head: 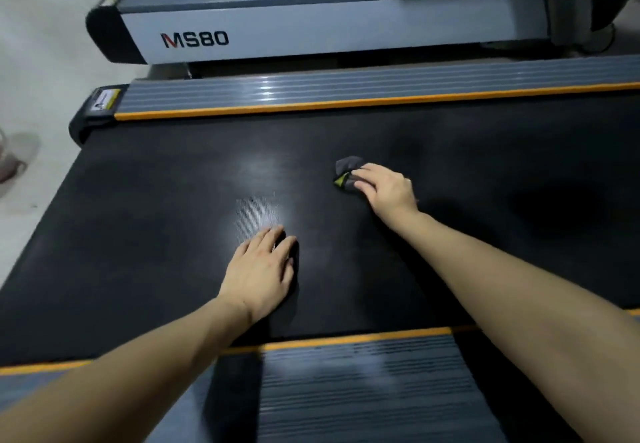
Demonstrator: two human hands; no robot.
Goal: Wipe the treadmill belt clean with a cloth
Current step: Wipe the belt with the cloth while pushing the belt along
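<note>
A wide black treadmill belt (156,235) fills the middle of the head view. My right hand (388,190) presses a small bunched grey cloth (348,169) with a yellow patch onto the belt, right of centre, with its fingers laid over the cloth. Most of the cloth is hidden under that hand. My left hand (263,269) rests flat on the belt nearer to me, fingers straight and holding nothing.
Grey ribbed side rails with orange edges run along the far side (346,91) and the near side (363,390) of the belt. A second treadmill marked MS80 (277,34) stands behind. Pale floor (34,62) lies to the left.
</note>
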